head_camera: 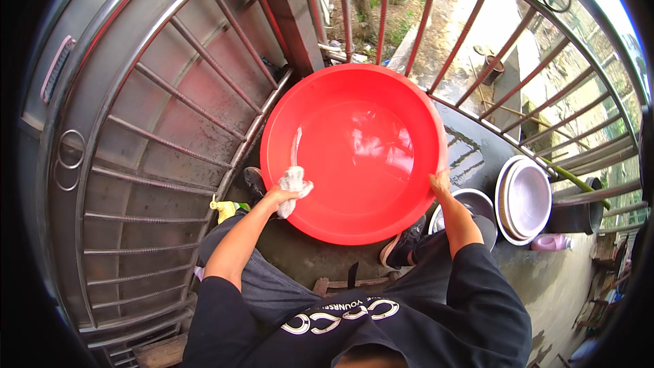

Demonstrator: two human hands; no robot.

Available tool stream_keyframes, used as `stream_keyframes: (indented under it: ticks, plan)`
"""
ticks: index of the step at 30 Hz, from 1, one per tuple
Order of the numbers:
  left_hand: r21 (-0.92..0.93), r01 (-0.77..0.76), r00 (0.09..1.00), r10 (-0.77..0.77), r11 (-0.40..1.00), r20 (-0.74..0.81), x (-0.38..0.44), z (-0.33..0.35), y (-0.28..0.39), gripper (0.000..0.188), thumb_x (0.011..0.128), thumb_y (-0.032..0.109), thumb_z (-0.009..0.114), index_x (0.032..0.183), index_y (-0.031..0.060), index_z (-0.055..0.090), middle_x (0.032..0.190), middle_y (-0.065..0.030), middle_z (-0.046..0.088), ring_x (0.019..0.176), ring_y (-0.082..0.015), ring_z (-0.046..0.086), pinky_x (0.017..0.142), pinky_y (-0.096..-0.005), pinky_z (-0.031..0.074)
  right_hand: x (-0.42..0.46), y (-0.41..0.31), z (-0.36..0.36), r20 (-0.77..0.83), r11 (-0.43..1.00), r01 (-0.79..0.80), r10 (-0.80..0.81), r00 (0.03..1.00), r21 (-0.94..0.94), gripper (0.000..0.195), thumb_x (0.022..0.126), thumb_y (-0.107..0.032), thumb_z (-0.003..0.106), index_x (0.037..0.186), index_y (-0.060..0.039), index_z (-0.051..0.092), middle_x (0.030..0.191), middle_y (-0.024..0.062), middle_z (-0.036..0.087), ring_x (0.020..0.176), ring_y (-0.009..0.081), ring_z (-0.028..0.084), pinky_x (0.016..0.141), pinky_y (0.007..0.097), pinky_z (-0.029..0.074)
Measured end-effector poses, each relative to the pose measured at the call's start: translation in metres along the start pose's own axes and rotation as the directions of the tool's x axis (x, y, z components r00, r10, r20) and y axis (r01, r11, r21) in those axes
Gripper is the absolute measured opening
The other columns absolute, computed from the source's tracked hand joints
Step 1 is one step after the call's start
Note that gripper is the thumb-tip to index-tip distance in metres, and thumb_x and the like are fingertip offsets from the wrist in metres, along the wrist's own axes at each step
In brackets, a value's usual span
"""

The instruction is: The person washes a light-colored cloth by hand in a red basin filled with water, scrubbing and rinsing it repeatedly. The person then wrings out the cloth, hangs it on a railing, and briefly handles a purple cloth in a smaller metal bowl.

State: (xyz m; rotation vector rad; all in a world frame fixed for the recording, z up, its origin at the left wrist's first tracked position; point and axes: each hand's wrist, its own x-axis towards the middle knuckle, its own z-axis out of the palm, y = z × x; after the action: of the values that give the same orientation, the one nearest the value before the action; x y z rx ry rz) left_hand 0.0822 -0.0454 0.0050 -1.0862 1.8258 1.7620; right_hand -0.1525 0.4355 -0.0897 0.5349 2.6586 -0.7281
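A large round red plastic tub [332, 163] stands in front of me between my feet, its wet inside facing up and shining. My left hand [282, 195] grips a crumpled whitish cloth [292, 184] against the tub's left inner wall near the rim. A pale wet streak runs up the wall just above the cloth. My right hand [440, 182] holds the tub's rim on the right side, the fingers mostly hidden by the wall. Below that hand, partly behind my forearm, sits a metal basin [472, 199].
Metal railings [176, 93] enclose the left and far sides. Stacked basins [529, 199] lean at the right, beside a pink plastic bottle [551, 242] and a dark bucket [587, 207]. A yellow bottle [225, 209] stands by my left leg. Part of a wooden stool [357, 283] shows beneath me.
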Motion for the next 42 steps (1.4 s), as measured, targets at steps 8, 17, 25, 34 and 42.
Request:
stream_keyframes:
  ticks: [8, 17, 25, 34, 42]
  plan:
    - [0.178, -0.171, 0.983, 0.155, 0.969, 0.1, 0.028, 0.05, 0.08, 0.058, 0.094, 0.055, 0.046, 0.106, 0.0007, 0.064, 0.099, -0.0184, 0.068, 0.097, -0.0333, 0.064, 0.08, -0.0457, 0.05, 0.01, -0.002, -0.002, 0.016, 0.849, 0.19, -0.21, 0.978, -0.493, 0.039, 0.076, -0.02, 0.06, 0.108, 0.0023, 0.057, 0.113, 0.0239, 0.062, 0.103, 0.041, 0.062, 0.091, 0.0437, 0.049]
    - [-0.185, -0.441, 0.891, 0.453, 0.878, 0.03, -0.018, 0.091, 0.153, 0.052, 0.1, 0.046, 0.041, 0.113, 0.0, 0.06, 0.1, -0.0126, 0.067, 0.098, -0.0247, 0.064, 0.084, -0.0356, 0.05, 0.068, -0.167, -0.089, 0.479, 0.813, 0.582, -0.521, 0.706, 0.025, 0.021, 0.079, -0.022, 0.063, 0.085, -0.0028, 0.069, 0.071, 0.0085, 0.068, 0.059, 0.0191, 0.065, 0.056, 0.0325, 0.053]
    - [0.379, -0.795, 0.603, 0.69, 0.474, 0.401, -0.052, 0.058, 0.155, 0.086, 0.081, 0.03, 0.071, 0.146, 0.0025, 0.023, 0.121, -0.0159, 0.059, 0.117, -0.0252, 0.057, 0.099, -0.0366, 0.043, -0.039, -0.534, -0.287, -0.272, 0.337, 0.927, -0.888, 0.37, 0.163, 0.048, 0.092, -0.045, 0.051, 0.082, -0.0006, 0.066, 0.067, 0.0097, 0.062, 0.06, 0.0175, 0.059, 0.06, 0.0352, 0.049]
    - [0.441, -0.603, 0.793, 0.438, 0.665, 0.424, -0.077, 0.031, 0.137, 0.046, 0.09, 0.031, 0.064, 0.123, 0.0005, 0.057, 0.109, -0.0173, 0.066, 0.094, -0.0216, 0.067, 0.077, -0.0369, 0.054, -0.175, -0.719, -0.343, -0.558, 0.599, 0.799, -0.68, 0.475, -0.05, 0.094, 0.075, -0.079, 0.05, 0.122, 0.0027, 0.055, 0.118, 0.0227, 0.061, 0.113, 0.0329, 0.059, 0.096, 0.0416, 0.046]
    - [0.174, -0.643, 0.757, 0.584, 0.746, 0.293, -0.071, -0.002, 0.155, 0.033, 0.088, 0.021, 0.065, 0.112, 0.0003, 0.06, 0.1, -0.0127, 0.065, 0.096, -0.0225, 0.064, 0.08, -0.0341, 0.052, -0.116, -0.751, -0.326, -0.509, 0.359, 0.902, -0.838, 0.197, -0.242, 0.045, 0.081, -0.044, 0.063, 0.098, -0.0032, 0.069, 0.097, 0.0089, 0.068, 0.087, 0.0225, 0.067, 0.072, 0.0329, 0.056]
